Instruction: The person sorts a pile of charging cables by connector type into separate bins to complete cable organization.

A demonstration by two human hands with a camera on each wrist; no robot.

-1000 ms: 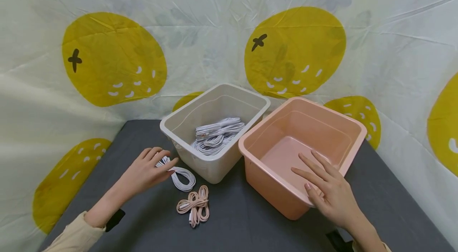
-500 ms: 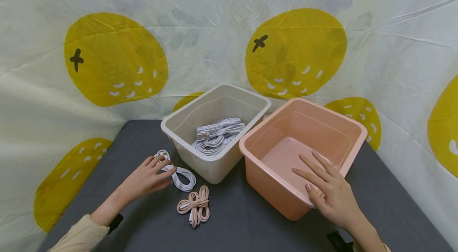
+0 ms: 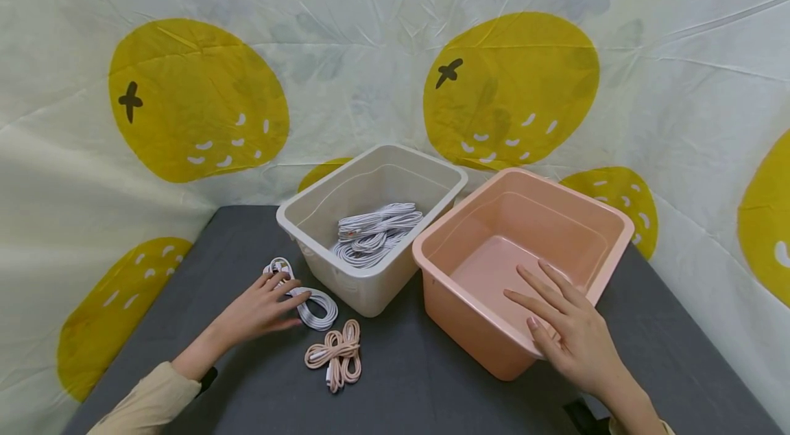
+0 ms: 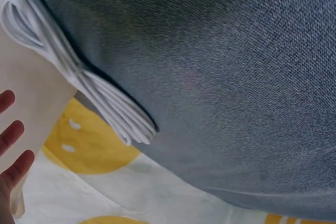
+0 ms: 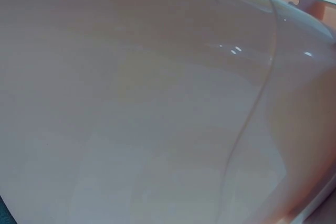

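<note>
My left hand is over the near left part of the table, fingers spread and bent a little, holding nothing. Its fingertips overlap a white coiled cable in the head view. In the left wrist view the fingers show apart from that white cable. A pinkish-beige cable, tied in a bundle, lies to the right of this hand. My right hand lies over the near rim of the pink bin, fingers extended over its inside. The bin's wall fills the right wrist view.
A cream bin stands left of the pink one, their rims close together. Several white cable bundles lie inside it. Under everything is a dark grey tabletop. Behind hangs a patterned curtain.
My left hand has shifted slightly right and downward, baring more of the white cable's far end. The right hand, both bins and the pinkish-beige cable stay in place.
</note>
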